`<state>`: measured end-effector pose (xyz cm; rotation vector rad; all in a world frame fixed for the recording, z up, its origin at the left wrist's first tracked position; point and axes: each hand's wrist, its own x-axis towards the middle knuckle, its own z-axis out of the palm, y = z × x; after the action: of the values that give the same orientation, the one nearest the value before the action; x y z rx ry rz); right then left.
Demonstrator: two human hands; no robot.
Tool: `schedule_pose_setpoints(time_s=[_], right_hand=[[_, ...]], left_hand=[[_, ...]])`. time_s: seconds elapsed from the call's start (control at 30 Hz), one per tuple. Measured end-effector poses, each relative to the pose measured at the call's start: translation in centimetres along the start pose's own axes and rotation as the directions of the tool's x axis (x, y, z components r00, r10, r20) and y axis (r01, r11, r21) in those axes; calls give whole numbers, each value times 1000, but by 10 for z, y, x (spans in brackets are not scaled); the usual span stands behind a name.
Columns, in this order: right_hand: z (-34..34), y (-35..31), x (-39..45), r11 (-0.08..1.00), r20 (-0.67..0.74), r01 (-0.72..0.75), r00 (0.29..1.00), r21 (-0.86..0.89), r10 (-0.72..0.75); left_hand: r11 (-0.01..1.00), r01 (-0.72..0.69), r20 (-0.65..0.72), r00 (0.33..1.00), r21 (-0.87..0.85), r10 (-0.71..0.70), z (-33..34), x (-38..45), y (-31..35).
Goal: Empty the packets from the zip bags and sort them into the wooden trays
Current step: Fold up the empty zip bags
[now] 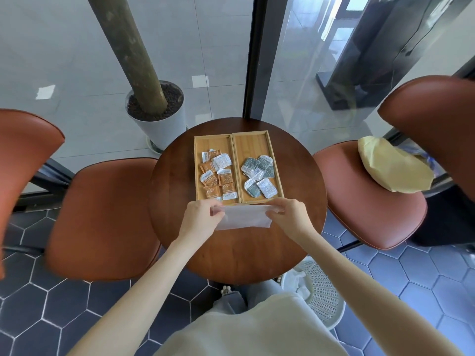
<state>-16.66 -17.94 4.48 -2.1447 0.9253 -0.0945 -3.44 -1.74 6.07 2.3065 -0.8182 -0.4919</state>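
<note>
From my remote view: both hands hold one translucent zip bag just above the round wooden table, near the trays' front edges. Left hand pinches the bag's left end; right hand pinches the right end, fingers closed on the plastic. I cannot tell whether the bag holds anything (it looks flat). Left wooden tray contains orange packets; right wooden tray, touching it side by side, contains grey-green packets. Red chairs flank the table; a white mesh bin sits below right.
</note>
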Motion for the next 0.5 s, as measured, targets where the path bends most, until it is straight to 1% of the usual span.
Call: schedule_pose_setpoints(time_s=[0.07, 0.1, 0.13, 0.17, 0.2, 0.23, 0.27, 0.3, 0.33, 0.37, 0.4, 0.5], right_hand=[[-3, 6, 0, 998, -12, 20, 1000, -56, -21], [-6, 10, 0, 998, 6, 22, 1000, -61, -22], [-11, 14, 1, 1000, 32, 5, 999, -13, -5], [-17, 15, -2, 994, 65, -33, 998, 102, 26], [-25, 15, -6, 964, 105, -86, 993, 253, 61], [-31, 16, -10, 908, 151, -140, 985, 396, 86], [-37, 18, -14, 850, 191, -176, 977, 497, 90], [-41, 22, -18, 813, 213, -194, 973, 549, 88], [-45, 27, -23, 781, 227, -215, 969, 587, 96], [-49, 34, -27, 745, 234, -242, 965, 622, 118], [-53, 41, -33, 707, 234, -268, 961, 655, 148], [-65, 70, -55, 615, 232, -326, 945, 718, 229]], left_hand=[[1000, -3, 17, 1000, -9, 3, 4, 1, 2], [999, 25, 53, 998, -26, -24, 6, 2, 4], [995, 78, 109, 992, -66, -71, 6, 3, 6], [977, 154, 178, 976, -144, -128, 7, 3, 10], [932, 253, 259, 948, -261, -185, 7, 1, 15], [846, 353, 346, 913, -398, -218, 9, -1, 20], [734, 429, 415, 883, -526, -219, 11, -5, 25], [633, 471, 461, 865, -615, -196, 15, -10, 29], [557, 495, 497, 852, -667, -162, 20, -15, 31], [514, 509, 527, 841, -690, -126, 27, -21, 34], [513, 519, 551, 828, -684, -103, 34, -28, 38], [621, 508, 554, 821, -597, -138, 58, -48, 53]])
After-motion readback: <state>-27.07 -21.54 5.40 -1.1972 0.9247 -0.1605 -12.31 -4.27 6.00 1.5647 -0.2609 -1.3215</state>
